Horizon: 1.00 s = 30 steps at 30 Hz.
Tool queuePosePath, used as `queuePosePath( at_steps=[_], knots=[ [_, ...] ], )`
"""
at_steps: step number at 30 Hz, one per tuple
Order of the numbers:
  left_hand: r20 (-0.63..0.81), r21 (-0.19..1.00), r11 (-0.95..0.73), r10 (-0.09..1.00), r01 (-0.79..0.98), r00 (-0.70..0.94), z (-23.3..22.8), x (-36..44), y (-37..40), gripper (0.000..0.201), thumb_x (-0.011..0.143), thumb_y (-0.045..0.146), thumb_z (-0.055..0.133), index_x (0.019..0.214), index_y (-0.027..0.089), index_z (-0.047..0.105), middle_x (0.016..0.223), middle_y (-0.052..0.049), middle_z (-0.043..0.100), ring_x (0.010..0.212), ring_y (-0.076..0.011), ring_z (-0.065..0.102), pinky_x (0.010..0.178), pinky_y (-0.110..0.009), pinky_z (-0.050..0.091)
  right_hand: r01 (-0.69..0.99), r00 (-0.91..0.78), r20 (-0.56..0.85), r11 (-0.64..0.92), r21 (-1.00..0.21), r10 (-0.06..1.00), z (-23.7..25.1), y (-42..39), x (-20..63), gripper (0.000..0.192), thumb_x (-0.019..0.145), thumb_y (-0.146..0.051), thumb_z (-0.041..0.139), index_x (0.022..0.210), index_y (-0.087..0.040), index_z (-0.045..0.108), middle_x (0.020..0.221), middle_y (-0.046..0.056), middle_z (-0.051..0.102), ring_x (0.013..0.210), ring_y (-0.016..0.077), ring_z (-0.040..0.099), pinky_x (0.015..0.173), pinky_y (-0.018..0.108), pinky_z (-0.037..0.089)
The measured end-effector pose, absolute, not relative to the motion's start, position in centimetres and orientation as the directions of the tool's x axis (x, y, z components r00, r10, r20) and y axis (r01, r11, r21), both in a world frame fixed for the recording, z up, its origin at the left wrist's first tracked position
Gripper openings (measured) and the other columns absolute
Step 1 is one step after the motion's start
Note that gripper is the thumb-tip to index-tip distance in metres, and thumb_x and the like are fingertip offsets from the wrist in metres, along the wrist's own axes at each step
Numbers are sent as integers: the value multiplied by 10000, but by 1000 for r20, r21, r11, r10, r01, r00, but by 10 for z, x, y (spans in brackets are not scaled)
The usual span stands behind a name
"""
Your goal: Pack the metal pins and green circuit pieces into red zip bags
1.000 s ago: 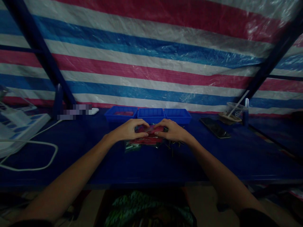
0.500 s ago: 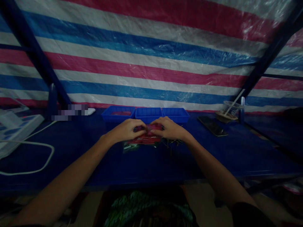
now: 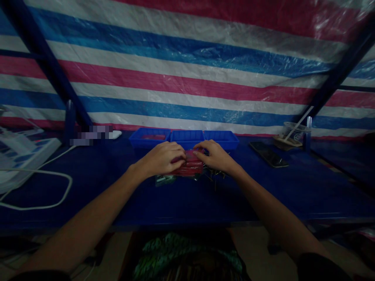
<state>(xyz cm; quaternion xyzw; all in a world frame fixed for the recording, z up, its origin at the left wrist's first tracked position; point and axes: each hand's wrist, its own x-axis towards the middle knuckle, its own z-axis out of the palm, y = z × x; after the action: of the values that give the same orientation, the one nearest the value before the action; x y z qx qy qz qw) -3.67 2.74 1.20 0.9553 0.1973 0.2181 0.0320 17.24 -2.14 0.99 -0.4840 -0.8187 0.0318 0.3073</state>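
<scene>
Both hands meet over a small stack of red packets (image 3: 189,167) on the dark blue table (image 3: 181,199). My left hand (image 3: 164,158) lies curled over the stack's left end, fingers on the top packet. My right hand (image 3: 215,156) pinches the top packet's right end. A clear bag (image 3: 164,179) with small parts pokes out under the stack, and several thin dark metal pieces (image 3: 215,177) lie scattered by my right wrist. The light is dim, so the packets' details stay unclear.
A row of three blue trays (image 3: 187,137) stands just behind the hands. A black phone (image 3: 268,154) and a clear plastic cup with a straw (image 3: 293,132) sit at the right. A white cable (image 3: 38,187) and a white box (image 3: 20,156) lie at the left. A striped tarp hangs behind.
My hands have closed in over the red stack; my left hand now covers more of its top and my right fingers have shifted onto its right end.
</scene>
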Motion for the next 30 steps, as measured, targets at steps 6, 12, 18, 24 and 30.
queuePosePath(
  at_steps=[6, 12, 18, 24, 30],
  knots=[
    [634, 465, -759, 644, 455, 428, 12, -34, 32, 184, 810, 294, 460, 809, 173, 598, 730, -21, 609, 660, -158, 549, 649, -276, 410, 659, -170, 560, 516, -547, 811, 3, -18, 170, 330, 855, -374, 458, 1069, -145, 562, 996, 97, 607, 917, 182, 546, 810, 357, 424],
    [486, 863, -500, 860, 68, 154, 12, -28, 35, 245, 800, 398, 485, 844, 165, 549, 617, 15, 537, 516, -119, 485, 482, -221, 365, 326, -6, 394, 374, -868, 919, 4, -21, 157, 493, 731, -443, 595, 1111, -139, 514, 822, 55, 612, 749, 164, 573, 689, 324, 458],
    [510, 835, -539, 833, 110, 216, 3, -16, 24, 219, 799, 363, 515, 842, 153, 560, 582, 30, 502, 488, -98, 444, 454, -199, 313, -22, -123, 377, 378, -926, 918, 8, -36, 141, 393, 714, -528, 575, 880, -172, 577, 817, 44, 648, 704, 152, 588, 675, 304, 479],
    [546, 797, -586, 802, 143, 242, 5, -13, 21, 201, 833, 327, 469, 852, 155, 572, 660, 7, 538, 547, -102, 477, 484, -200, 351, 12, 15, 318, 318, -948, 948, -2, -26, 142, 322, 647, -451, 654, 756, -156, 584, 713, 19, 636, 628, 146, 583, 621, 292, 479],
    [490, 869, -494, 867, 25, 88, 12, -27, 33, 128, 810, 298, 515, 774, 181, 479, 521, 63, 397, 412, -63, 365, 393, -167, 271, -7, 143, 353, 358, -934, 925, -1, -18, 156, 298, 647, -425, 651, 758, -154, 599, 721, 23, 642, 639, 145, 594, 638, 288, 481]
  ],
)
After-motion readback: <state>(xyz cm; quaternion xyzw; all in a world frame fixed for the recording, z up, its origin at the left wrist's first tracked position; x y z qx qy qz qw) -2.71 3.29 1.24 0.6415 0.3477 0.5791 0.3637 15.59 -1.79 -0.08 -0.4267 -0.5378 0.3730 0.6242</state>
